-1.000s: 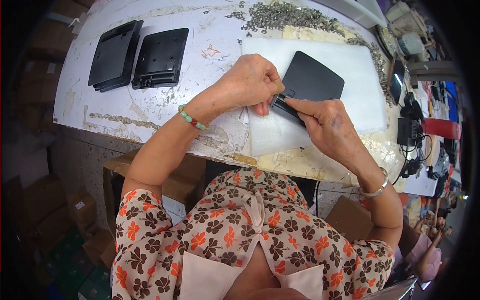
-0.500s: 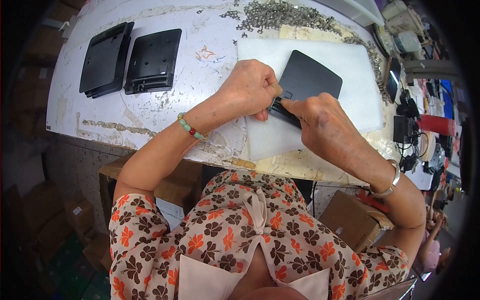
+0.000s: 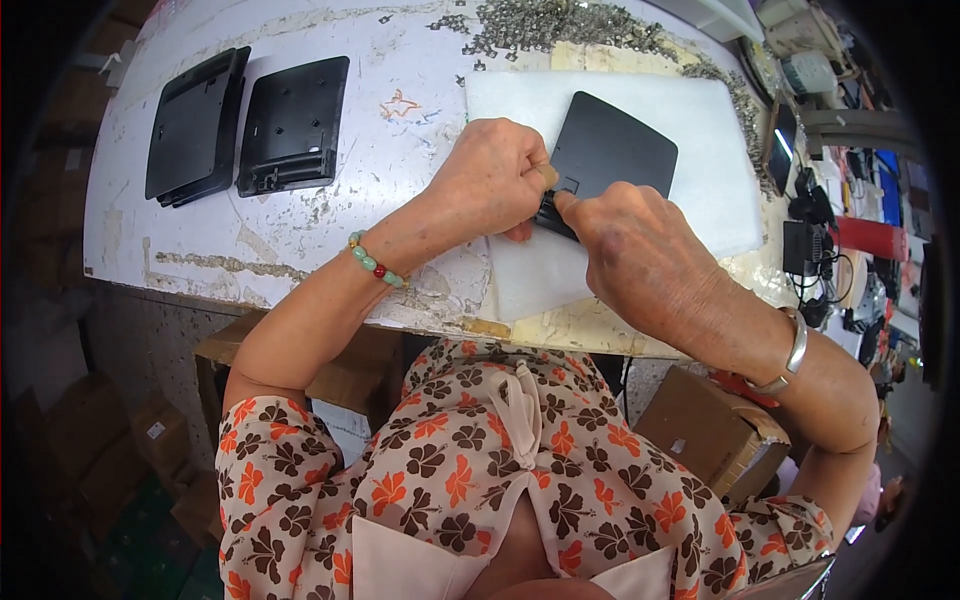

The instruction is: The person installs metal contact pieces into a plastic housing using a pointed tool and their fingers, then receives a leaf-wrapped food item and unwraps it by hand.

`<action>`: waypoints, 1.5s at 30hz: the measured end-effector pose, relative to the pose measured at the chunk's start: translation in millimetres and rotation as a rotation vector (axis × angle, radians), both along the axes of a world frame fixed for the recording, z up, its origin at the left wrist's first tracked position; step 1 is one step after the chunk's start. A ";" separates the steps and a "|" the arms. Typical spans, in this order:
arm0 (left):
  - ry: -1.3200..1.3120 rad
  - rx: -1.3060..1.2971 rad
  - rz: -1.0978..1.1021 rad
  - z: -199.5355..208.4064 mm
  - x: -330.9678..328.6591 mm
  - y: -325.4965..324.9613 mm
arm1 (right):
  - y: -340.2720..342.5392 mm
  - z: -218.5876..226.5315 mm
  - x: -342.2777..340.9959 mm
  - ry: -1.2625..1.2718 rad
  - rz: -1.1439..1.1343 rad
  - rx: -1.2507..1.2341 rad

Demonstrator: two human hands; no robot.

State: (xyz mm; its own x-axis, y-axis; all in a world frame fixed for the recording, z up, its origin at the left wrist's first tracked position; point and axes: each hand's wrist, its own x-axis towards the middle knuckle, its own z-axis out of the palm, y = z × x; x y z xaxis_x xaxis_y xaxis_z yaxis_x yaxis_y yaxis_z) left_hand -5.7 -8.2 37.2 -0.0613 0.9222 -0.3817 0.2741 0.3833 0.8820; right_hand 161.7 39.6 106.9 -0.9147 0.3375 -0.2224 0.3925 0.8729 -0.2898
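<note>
A black plastic panel (image 3: 612, 150) with a slotted lower edge lies on a white foam sheet (image 3: 710, 130). At that panel's left lower corner my left hand (image 3: 497, 175) is closed, thumb and fingertips pinched together; whatever they pinch is hidden. My right hand (image 3: 635, 245) is curled over the same lower edge, its index fingertip pressing beside the left hand's fingertips. The right hand's other fingers are folded under and mostly out of sight, so I cannot tell whether they grip the panel.
Farther left lie a stack of black panels (image 3: 197, 125) and another black panel (image 3: 293, 125). Many small metal clips (image 3: 560, 25) are heaped at the back. A phone (image 3: 783, 145) and a black adapter (image 3: 800, 254) with cables sit at the right. Cardboard boxes (image 3: 705, 430) stand below the table edge.
The whole view has shifted slightly. My right hand has moved a little left and turned, covering more of the panel's lower edge. My left hand keeps its pinch at the corner.
</note>
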 end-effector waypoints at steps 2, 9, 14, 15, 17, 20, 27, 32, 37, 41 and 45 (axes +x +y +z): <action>-0.018 -0.026 0.031 0.8 0.4 -0.1 | -2.7 -1.9 1.5 0.021 0.007 0.029; -0.057 -0.008 0.048 -1.8 1.0 -5.5 | 6.2 -30.0 23.2 0.351 -0.131 -0.165; -0.015 -0.025 0.020 2.3 3.4 -3.5 | -0.1 -39.3 34.0 0.393 -0.152 -0.238; -0.009 -0.031 0.015 1.6 3.4 -3.9 | -0.4 -42.0 34.3 0.384 -0.151 -0.233; -0.039 -0.026 0.023 1.2 2.6 -4.6 | 1.0 -41.7 34.3 0.389 -0.132 -0.221; -0.025 -0.038 0.010 4.1 2.8 -4.0 | 1.2 -35.9 32.7 0.370 -0.115 -0.205; 0.020 -0.049 -0.008 6.9 3.0 -2.9 | -0.1 -36.7 34.1 0.333 -0.147 -0.230; -0.003 -0.035 -0.057 2.2 -2.4 -4.0 | -4.2 -37.4 37.6 0.373 -0.168 -0.246; -0.011 -0.035 -0.075 1.2 -5.7 -3.0 | -8.5 -40.8 39.4 0.389 -0.204 -0.261; 0.015 -0.031 -0.079 2.9 -4.7 -1.8 | -8.8 -41.0 38.3 0.388 -0.201 -0.255; 0.019 -0.009 -0.066 4.6 -2.0 -2.3 | -9.1 -38.5 36.1 0.353 -0.202 -0.247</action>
